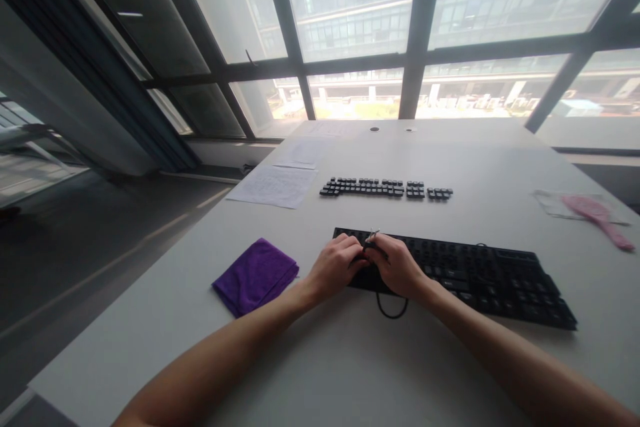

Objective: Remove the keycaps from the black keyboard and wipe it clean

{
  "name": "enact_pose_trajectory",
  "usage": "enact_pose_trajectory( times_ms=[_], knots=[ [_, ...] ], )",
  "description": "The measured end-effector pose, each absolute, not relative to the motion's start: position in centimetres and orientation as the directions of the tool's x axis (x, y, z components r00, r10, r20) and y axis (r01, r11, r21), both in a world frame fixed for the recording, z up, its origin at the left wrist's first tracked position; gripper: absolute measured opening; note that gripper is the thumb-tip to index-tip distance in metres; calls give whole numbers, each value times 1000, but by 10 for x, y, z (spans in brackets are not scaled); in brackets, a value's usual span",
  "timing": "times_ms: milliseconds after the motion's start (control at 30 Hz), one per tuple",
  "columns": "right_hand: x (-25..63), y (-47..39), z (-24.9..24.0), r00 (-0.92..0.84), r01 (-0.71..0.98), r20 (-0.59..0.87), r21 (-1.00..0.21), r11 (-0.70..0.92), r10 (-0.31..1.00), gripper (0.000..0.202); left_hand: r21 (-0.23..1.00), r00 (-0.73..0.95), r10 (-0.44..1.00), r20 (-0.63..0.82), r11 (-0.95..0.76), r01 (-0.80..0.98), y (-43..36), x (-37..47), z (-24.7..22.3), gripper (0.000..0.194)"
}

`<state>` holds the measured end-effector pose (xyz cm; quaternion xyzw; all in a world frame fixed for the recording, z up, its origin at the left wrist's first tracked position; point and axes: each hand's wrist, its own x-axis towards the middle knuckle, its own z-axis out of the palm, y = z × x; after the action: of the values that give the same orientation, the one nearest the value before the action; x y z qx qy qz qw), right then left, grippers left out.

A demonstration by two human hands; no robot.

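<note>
A black keyboard (490,280) lies slantwise on the white table, its left part under my hands. My right hand (397,263) is closed on a small keycap puller (373,235), whose silvery wire ends stick up past the fingers. Close against it, over the keyboard's left end, my left hand (337,263) has its fingers curled together. Both hands' fingertips meet at a small dark spot; what the left fingers pinch there is hidden. Beyond the keyboard, loose black keycaps (367,187) stand in rows, set out in groups like a keyboard layout.
A folded purple cloth (257,277) lies beside my left forearm. Papers (275,185) rest along the table's left edge. At the right, a pink brush-like object (595,213) lies partly on a clear bag (553,203). A black cable loop (391,315) pokes out below the keyboard.
</note>
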<state>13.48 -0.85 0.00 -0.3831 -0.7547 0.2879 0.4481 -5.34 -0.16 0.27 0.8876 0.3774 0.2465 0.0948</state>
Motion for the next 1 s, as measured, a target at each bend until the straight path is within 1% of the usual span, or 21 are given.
enact_pose_trajectory(
  times_ms=[233, 467, 667, 800, 1000],
  knots=[
    [135, -8, 0, -303, 313, 456, -781, 539, 837, 12, 318, 590, 722, 362, -690, 650, -2, -53, 1, 17],
    [135, -9, 1, -318, 285, 462, -786, 548, 828, 12, 317, 592, 716, 370, -696, 644, -2, -52, 1, 18],
    [136, -8, 2, -230, 260, 437, -834, 487, 870, 13, 423, 554, 747, 367, -664, 616, -4, -53, 3, 12],
    [136, -9, 4, -218, 271, 463, -817, 509, 859, 13, 473, 534, 753, 383, -657, 587, -6, -53, 5, 14],
    [136, -9, 3, -184, 277, 474, -816, 508, 861, 14, 551, 514, 746, 423, -663, 507, -6, -53, 6, 12]
  ],
)
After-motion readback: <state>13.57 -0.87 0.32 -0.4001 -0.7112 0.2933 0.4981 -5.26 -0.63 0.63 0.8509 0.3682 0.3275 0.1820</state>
